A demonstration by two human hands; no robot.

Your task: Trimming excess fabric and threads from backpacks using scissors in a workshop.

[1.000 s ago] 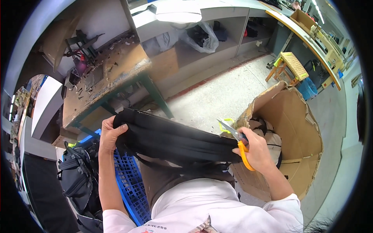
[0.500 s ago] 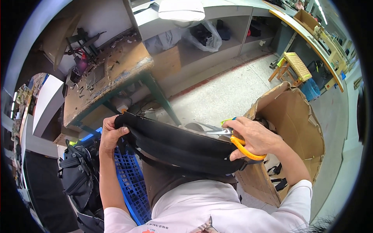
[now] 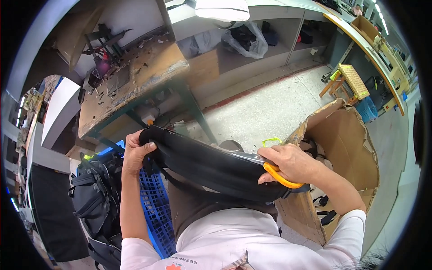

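Black, smooth fabric with a faint sheen makes up the long curved bag panel (image 3: pixel 211 166) stretched across the person's lap, and since half a second ago it has stayed in much the same place, only tilted a little so its right end sits lower. The left hand (image 3: pixel 135 155) is still closed around the panel's left end, fingers curled over the rolled edge, just as before. The right hand (image 3: pixel 290 163) has slid down along the top edge and now lies flatter over the right end, gripping scissors (image 3: pixel 276 173) whose rounded orange handle loop curves out under the palm; the steel blades lie along the panel's edge, where earlier the handle stuck out further to the right. A thin black strap hangs beneath the panel. Just right of the hand stands an open cardboard box (image 3: pixel 346 148), its matte brown corrugated flaps torn and ragged, with dark pieces inside. Left of the lap a blue plastic crate (image 3: pixel 155 207) shows its grid wall, and a black backpack (image 3: pixel 92 198) with webbing straps leans beside it. Beyond, a worn wooden bench (image 3: pixel 135 81) on green metal legs carries scattered small parts, above a speckled concrete floor (image 3: pixel 265 112).
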